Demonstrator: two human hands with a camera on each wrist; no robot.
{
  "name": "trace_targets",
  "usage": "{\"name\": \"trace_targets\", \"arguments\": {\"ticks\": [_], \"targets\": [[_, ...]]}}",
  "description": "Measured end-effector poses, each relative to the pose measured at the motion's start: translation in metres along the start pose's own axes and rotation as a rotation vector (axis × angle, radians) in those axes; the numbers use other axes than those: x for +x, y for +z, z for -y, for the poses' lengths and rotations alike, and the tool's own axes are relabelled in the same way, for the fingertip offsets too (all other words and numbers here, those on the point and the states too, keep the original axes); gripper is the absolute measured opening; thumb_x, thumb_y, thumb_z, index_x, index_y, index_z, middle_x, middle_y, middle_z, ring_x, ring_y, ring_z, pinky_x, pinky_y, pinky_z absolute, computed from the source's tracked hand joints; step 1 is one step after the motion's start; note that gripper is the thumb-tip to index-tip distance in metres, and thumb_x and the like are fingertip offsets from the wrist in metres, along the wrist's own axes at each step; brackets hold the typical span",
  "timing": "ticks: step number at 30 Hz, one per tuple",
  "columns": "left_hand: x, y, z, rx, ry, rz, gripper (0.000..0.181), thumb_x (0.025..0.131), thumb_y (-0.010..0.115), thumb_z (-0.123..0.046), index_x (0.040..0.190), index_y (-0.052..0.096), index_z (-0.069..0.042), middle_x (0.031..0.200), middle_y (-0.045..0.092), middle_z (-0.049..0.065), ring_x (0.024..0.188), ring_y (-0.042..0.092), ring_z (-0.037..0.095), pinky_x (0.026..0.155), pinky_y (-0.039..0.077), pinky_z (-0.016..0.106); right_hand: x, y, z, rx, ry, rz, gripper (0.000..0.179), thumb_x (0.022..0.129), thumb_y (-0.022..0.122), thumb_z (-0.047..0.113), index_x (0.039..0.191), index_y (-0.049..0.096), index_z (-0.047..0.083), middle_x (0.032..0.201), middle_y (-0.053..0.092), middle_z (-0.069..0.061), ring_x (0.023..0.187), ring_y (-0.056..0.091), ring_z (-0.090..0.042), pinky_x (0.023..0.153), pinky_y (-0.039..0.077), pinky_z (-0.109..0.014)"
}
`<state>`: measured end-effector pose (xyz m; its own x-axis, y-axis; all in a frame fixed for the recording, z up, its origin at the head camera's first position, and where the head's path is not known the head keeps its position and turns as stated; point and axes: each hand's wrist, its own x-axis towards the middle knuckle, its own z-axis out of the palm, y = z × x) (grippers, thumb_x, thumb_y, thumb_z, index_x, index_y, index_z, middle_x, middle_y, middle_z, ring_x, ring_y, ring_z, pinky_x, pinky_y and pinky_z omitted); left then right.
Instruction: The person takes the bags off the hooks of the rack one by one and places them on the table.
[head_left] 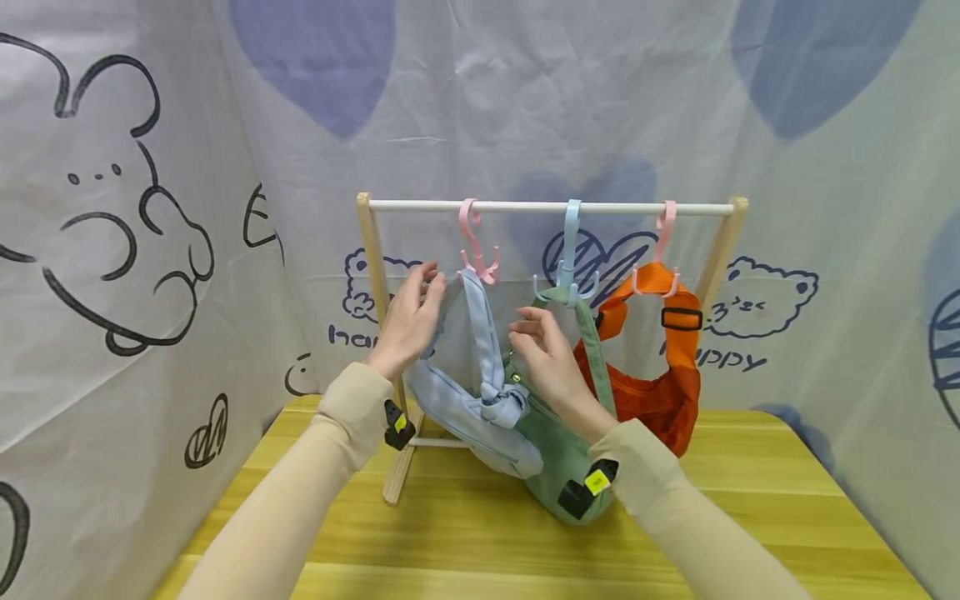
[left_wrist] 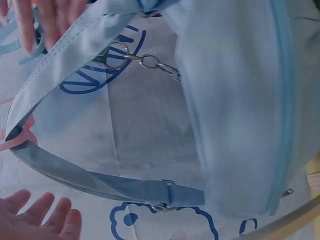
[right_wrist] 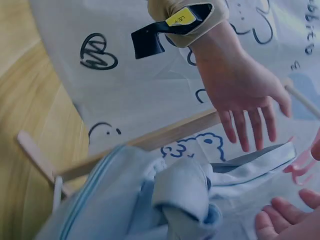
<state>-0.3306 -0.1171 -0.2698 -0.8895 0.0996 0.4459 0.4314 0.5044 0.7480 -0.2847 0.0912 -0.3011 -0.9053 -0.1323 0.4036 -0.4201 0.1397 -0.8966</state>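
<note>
A pale blue bag (left_wrist: 232, 110) hung by its strap (left_wrist: 60, 64) from a pink hook (left_wrist: 20, 138), the left grip (left_wrist: 31, 221) near, fingers apart

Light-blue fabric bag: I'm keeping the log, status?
Left hand, right hand: holding nothing. Light-blue fabric bag: strap on leftmost pink plastic hook. Green fabric bag: partly behind it.

Off to my right, orange-red bag (head_left: 652, 404) with a black strap buckle (head_left: 682, 319), hanging on its own pink hook (head_left: 665, 229). Green bag (head_left: 558, 446) beside it, strap over a light-blue hook (head_left: 571, 242). Under them I see a yellow wood-grain bench (head_left: 757, 517). Pale cloth (head_left: 555, 100) behind and on both sides, printed: faded blue-purple heart (head_left: 322, 58) up top, big outlined animal (head_left: 105, 200) on my left, small scribbled heart (head_left: 207, 442) below it, fluffy face (head_left: 772, 296) over "happy" lettering (head_left: 731, 358) right.
</note>
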Motion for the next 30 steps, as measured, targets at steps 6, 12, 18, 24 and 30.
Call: {"name": "trace_targets", "arguments": {"ticks": [6, 12, 18, 24, 30], "targets": [[0.015, 0.005, -0.005, 0.004, -0.072, 0.088, 0.067, 0.107, 0.018, -0.056, 0.156, 0.035, -0.013, 0.161, 0.038, 0.014, 0.149, 0.037, 0.035, 0.124, 0.027, 0.051, 0.020, 0.014, -0.003, 0.144, 0.201, 0.118, 0.046, 0.106, 0.040, 0.022, 0.145, 0.039, -0.002, 0.139, 0.051, -0.028, 0.128, 0.052, -0.040, 0.113, 0.041, -0.053], [0.020, 0.004, -0.006, 0.038, -0.152, 0.138, 0.078, 0.103, 0.012, -0.067, 0.160, 0.029, -0.016, 0.166, 0.029, 0.012, 0.153, 0.029, 0.036, 0.126, 0.021, 0.053, 0.025, 0.021, -0.002, 0.213, 0.231, 0.166, 0.038, 0.106, 0.039, 0.027, 0.131, 0.050, 0.000, 0.104, 0.072, -0.013, 0.096, 0.071, -0.020, 0.096, 0.053, -0.041], [0.022, -0.003, -0.005, 0.028, -0.174, 0.205, 0.086, 0.100, 0.017, -0.073, 0.144, 0.052, -0.009, 0.138, 0.058, 0.020, 0.122, 0.057, 0.037, 0.104, 0.046, 0.051, 0.029, 0.025, 0.004, 0.313, 0.209, 0.199, 0.036, 0.107, 0.041, 0.026, 0.119, 0.056, -0.004, 0.071, 0.067, 0.004, 0.065, 0.067, -0.008, 0.068, 0.057, -0.024], [0.025, -0.008, -0.004, -0.088, -0.157, 0.275, 0.076, 0.100, 0.028, -0.070, 0.096, 0.068, -0.005, 0.087, 0.064, 0.005, 0.078, 0.058, 0.021, 0.076, 0.044, 0.035, 0.035, 0.027, 0.007, 0.357, 0.242, 0.198, 0.040, 0.108, 0.040, 0.032, 0.112, 0.060, -0.003, 0.063, 0.062, 0.004, 0.055, 0.059, -0.008, 0.059, 0.052, -0.022], [0.031, -0.008, -0.005, -0.145, -0.177, 0.340, 0.067, 0.099, 0.037, -0.068, 0.087, 0.069, -0.010, 0.075, 0.064, -0.002, 0.076, 0.058, 0.022, 0.078, 0.043, 0.034, 0.037, 0.026, 0.007, 0.410, 0.266, 0.182, 0.039, 0.110, 0.038, 0.033, 0.096, 0.063, 0.007, 0.060, 0.057, 0.004, 0.051, 0.051, -0.009, 0.055, 0.047, -0.021]]}}
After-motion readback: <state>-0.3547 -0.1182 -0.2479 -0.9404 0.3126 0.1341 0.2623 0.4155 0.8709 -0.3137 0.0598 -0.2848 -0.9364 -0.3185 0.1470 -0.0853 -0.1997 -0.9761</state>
